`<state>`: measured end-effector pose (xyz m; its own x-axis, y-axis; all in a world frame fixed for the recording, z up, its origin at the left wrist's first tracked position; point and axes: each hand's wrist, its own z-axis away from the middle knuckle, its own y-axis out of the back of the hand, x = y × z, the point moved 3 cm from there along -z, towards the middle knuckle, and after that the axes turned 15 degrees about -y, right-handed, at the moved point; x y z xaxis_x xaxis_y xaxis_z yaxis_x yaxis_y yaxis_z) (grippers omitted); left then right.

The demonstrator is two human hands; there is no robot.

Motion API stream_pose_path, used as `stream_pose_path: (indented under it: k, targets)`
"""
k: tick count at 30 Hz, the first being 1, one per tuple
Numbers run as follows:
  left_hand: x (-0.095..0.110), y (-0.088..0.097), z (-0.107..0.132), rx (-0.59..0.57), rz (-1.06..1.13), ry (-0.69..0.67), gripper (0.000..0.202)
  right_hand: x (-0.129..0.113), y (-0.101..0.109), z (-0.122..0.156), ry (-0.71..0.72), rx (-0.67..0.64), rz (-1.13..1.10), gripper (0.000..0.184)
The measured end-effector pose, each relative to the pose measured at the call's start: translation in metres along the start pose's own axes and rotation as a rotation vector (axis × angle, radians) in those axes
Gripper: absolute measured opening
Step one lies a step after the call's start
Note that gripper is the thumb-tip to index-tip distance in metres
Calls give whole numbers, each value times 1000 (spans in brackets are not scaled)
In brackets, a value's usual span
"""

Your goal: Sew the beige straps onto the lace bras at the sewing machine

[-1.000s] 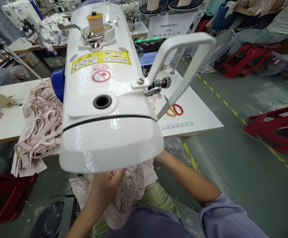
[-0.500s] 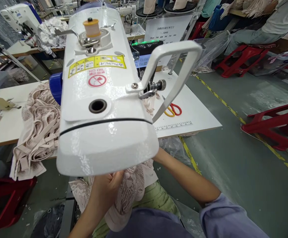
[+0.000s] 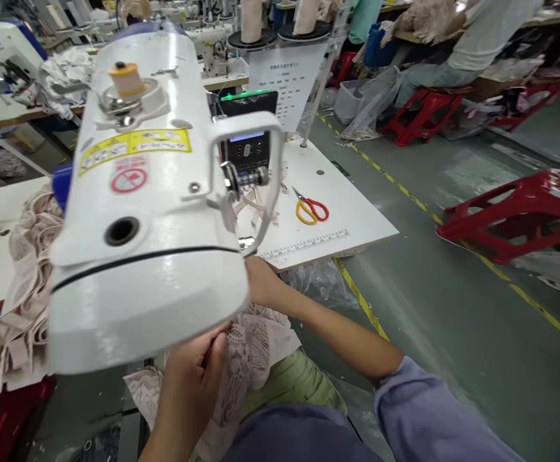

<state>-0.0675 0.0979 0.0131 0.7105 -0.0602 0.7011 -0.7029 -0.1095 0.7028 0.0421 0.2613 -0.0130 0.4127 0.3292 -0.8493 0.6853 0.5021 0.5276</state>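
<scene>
Here the left hand [image 3: 198, 369] pinches pale lace fabric [image 3: 248, 356] beneath the white sewing machine [image 3: 145, 212]. The right hand [image 3: 258, 282] reaches under the machine head; its grip cannot be told.

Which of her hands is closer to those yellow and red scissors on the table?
Right. The right hand sits just below the table edge near the scissors; the left hand holds lace fabric lower down.

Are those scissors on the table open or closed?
Closed. The scissors lie flat on the white table, blades together in one point, yellow and red handle loops side by side.
</scene>
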Motion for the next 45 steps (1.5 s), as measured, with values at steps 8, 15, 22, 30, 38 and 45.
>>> stream_pose_path:
  k: [8, 15, 22, 30, 38, 45]
  targets:
    - [-1, 2, 8, -5, -267, -121, 31, 5, -6, -2, 75, 65, -95, 5]
    - [5, -2, 11, -16, -351, -151, 30, 7, -10, -1, 77, 103, -80, 10]
    - [12, -10, 8, -36, -436, -200, 29, 8, -6, 5, 95, 106, -151, 8]
    - [12, -15, 7, 25, -476, -317, 30, 12, -5, 6, 105, 120, -170, 6]
    - [-6, -16, 15, 158, -402, -244, 36, 13, -5, 7, 97, 119, -213, 6]
    - [-21, -17, 17, 198, -246, -159, 33, 8, -6, 12, 75, 108, -266, 7]
